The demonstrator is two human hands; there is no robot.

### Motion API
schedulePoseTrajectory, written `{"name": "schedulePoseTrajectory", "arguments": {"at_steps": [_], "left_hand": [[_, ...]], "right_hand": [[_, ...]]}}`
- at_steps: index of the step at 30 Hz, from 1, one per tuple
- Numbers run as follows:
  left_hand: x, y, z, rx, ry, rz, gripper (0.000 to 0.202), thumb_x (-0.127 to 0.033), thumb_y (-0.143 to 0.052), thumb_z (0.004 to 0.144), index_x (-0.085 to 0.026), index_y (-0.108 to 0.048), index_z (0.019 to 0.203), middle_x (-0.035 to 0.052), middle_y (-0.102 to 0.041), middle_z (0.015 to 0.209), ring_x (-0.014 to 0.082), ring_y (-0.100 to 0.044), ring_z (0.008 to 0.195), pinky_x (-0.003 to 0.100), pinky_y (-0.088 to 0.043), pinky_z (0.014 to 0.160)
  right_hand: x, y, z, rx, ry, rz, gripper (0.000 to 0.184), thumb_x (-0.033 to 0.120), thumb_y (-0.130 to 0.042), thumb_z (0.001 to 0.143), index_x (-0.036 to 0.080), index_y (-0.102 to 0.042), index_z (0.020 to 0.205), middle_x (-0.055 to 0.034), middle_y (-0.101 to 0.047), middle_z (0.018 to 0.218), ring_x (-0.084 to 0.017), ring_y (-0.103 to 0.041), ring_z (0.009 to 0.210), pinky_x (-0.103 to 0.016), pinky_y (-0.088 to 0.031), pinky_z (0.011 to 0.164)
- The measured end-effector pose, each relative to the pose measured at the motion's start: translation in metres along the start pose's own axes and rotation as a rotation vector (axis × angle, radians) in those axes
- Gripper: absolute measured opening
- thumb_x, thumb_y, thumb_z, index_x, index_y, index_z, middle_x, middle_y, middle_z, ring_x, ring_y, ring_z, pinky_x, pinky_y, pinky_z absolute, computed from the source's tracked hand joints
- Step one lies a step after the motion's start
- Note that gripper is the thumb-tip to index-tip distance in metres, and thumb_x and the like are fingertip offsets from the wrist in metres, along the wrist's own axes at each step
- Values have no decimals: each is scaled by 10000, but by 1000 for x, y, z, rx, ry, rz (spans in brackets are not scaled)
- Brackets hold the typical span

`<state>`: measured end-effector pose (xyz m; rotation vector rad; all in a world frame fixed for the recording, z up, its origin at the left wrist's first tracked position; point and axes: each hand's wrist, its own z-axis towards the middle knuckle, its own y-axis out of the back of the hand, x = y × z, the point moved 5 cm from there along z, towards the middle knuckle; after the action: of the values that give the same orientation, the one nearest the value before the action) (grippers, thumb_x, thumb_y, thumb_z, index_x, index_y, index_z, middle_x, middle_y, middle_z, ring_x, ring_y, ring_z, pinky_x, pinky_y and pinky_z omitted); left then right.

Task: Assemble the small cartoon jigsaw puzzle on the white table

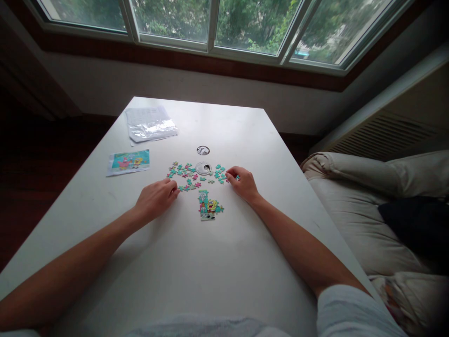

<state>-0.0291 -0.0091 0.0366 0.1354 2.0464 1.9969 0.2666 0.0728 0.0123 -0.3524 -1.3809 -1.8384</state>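
Observation:
Several loose teal and pink puzzle pieces lie scattered on the white table. Below them sits a joined patch of puzzle showing cartoon figures. My left hand rests on the table just left of the loose pieces, fingers curled with the tips by a teal piece. My right hand is at the right end of the scatter, fingers pinched on a small teal piece. A round metal lid lies among the pieces.
A picture card with the cartoon image lies to the left. A clear plastic bag on paper sits at the far left of the table. A round cable hole is past the pieces. A cushioned sofa stands right.

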Motion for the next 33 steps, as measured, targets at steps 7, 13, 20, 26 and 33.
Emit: {"name": "schedulePoseTrajectory", "arguments": {"at_steps": [7, 13, 20, 26, 33], "left_hand": [[10, 15, -1, 134, -294, -178, 270, -292, -491, 949, -305, -690, 1131, 10, -710, 1030, 159, -651, 822, 245, -405, 681], [6, 14, -1, 97, -361, -51, 172, -252, -515, 943, -258, -685, 973, 32, -682, 961, 180, -642, 844, 257, -397, 684], [-5, 7, -2, 70, -301, -28, 84, -227, -520, 888, -225, -603, 902, 36, -656, 954, 194, -617, 831, 289, -390, 667], [-26, -2, -7, 36, -241, -104, 71, -212, -552, 794, -227, -489, 821, 30, -616, 874, 200, -577, 778, 307, -385, 663], [-30, -8, -7, -15, -172, -283, 106, -190, -496, 870, -240, -560, 938, -12, -650, 807, 159, -570, 677, 270, -372, 622]], "right_hand": [[10, -6, -5, 51, 37, 9, 145, 302, -591, 903, 220, -667, 810, -17, -678, 781, -181, -585, 767, -304, -437, 730], [13, -8, -6, 46, 77, 25, 145, 291, -598, 906, 217, -662, 799, -9, -665, 765, -174, -570, 746, -311, -430, 754], [20, -12, -9, 74, 84, 31, 127, 277, -600, 906, 221, -662, 810, -9, -667, 772, -175, -572, 756, -306, -431, 751], [30, -15, -12, 110, 102, 33, 123, 273, -594, 913, 228, -653, 816, -2, -662, 759, -175, -571, 745, -312, -432, 745], [37, -16, -15, 118, 137, 26, 127, 269, -592, 924, 227, -649, 819, -10, -659, 773, -175, -566, 739, -321, -430, 752]]}}
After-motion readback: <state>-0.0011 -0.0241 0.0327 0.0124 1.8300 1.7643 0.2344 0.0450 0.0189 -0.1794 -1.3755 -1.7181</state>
